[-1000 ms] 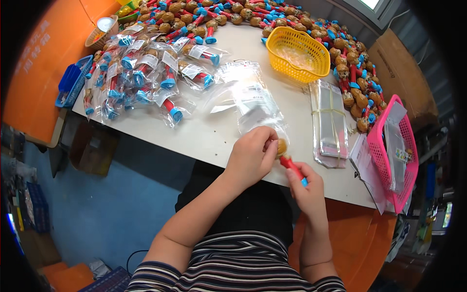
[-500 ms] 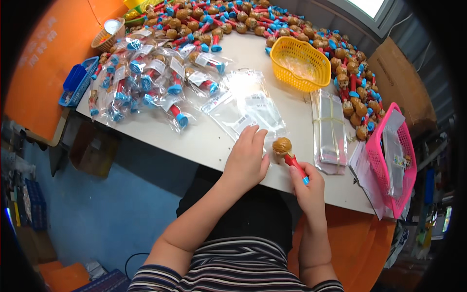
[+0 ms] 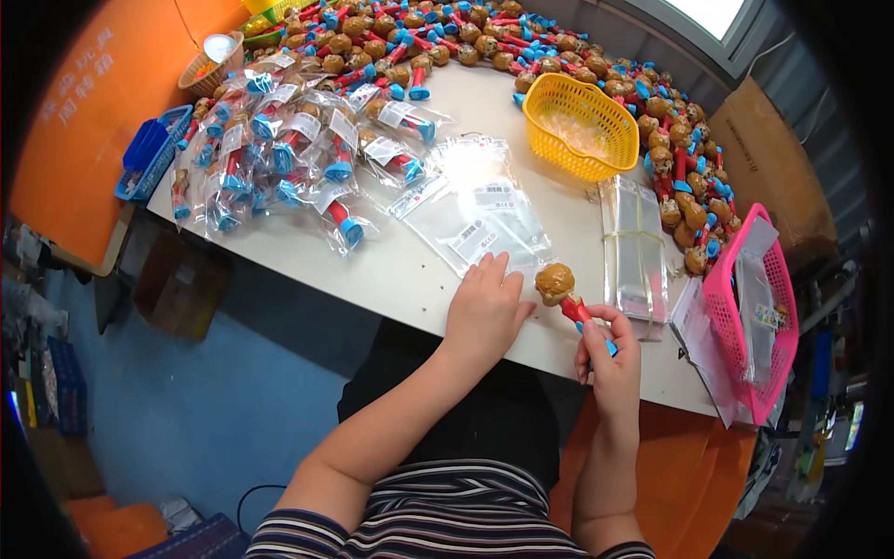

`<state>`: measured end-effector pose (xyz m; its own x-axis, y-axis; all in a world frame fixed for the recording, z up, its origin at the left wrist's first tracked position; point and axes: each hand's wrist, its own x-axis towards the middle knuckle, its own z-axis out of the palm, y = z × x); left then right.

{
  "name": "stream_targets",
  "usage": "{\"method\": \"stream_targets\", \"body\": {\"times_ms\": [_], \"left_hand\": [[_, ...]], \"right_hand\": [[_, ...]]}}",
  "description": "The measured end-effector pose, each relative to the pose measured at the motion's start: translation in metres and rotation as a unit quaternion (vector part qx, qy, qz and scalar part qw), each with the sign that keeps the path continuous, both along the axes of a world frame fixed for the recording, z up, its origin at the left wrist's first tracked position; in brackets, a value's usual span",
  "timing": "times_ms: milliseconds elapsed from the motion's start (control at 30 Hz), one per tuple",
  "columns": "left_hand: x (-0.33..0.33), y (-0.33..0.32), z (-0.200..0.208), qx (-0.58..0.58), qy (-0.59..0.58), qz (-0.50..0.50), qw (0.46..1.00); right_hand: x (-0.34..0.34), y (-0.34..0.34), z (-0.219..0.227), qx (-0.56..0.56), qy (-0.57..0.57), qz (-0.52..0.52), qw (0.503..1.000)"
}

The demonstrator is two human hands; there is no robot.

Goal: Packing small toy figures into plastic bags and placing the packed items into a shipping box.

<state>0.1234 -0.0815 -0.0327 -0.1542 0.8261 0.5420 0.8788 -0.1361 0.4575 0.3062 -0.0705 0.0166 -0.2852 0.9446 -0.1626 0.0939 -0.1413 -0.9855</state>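
Observation:
Near the table's front edge my right hand [image 3: 610, 352] grips a small toy figure [image 3: 557, 282] by its blue base. Its round brown head points up and to the left, above a red body. My left hand [image 3: 484, 303] lies palm down, fingers stretched out, with the fingertips at the lower edge of the clear plastic bags [image 3: 507, 219]. These flat bags, with printed labels, lie overlapping beyond it. A gap separates the left hand from the toy's head. Left of the flat bags is a heap of bagged toy figures [image 3: 284, 154].
Loose toy figures [image 3: 684, 186] line the table's back and right side. A yellow basket [image 3: 582, 168] stands in front of them. A tied stack of clear bags [image 3: 638, 252], a pink basket [image 3: 722, 289] and a cardboard box [image 3: 773, 168] are at right; a blue basket [image 3: 172, 154] is at left.
The toy figure has moved slightly right and toward me in my right hand, whose grip has shifted lower on it. My left hand has shifted slightly right and toward me.

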Motion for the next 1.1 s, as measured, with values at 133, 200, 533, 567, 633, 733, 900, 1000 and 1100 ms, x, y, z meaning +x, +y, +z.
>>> {"method": "stream_targets", "body": {"times_ms": [133,200,533,567,633,733,900,1000,1100], "left_hand": [[0.002,0.005,-0.021,-0.023,-0.015,0.018,0.999],[0.001,0.005,-0.023,-0.027,-0.076,0.029,0.996],[-0.005,0.000,-0.011,-0.072,-0.219,-0.009,0.973],[-0.004,0.000,-0.013,-0.030,-0.175,-0.015,0.984],[-0.004,-0.002,-0.016,0.011,-0.132,-0.018,0.991],[-0.002,-0.003,-0.021,0.013,-0.096,-0.014,0.995],[-0.011,-0.007,-0.020,-0.056,-0.230,-0.012,0.971],[-0.011,-0.010,-0.020,0.000,-0.209,-0.040,0.977],[-0.011,-0.012,-0.023,0.018,-0.132,-0.040,0.990]], "right_hand": [[-0.001,0.001,-0.007,0.001,0.022,-0.010,1.000],[0.000,0.002,-0.012,-0.001,0.034,-0.016,0.999],[-0.005,0.000,-0.027,-0.016,0.134,-0.044,0.990],[-0.005,0.000,-0.029,-0.013,0.127,-0.033,0.991],[-0.005,0.000,-0.032,-0.015,0.127,-0.038,0.991],[-0.010,0.001,-0.027,0.001,0.164,-0.065,0.984],[-0.022,0.013,-0.028,-0.083,0.076,-0.047,0.993],[-0.028,0.029,-0.029,-0.019,-0.030,-0.046,0.998],[-0.040,0.050,-0.038,0.174,-0.195,-0.048,0.964]]}}
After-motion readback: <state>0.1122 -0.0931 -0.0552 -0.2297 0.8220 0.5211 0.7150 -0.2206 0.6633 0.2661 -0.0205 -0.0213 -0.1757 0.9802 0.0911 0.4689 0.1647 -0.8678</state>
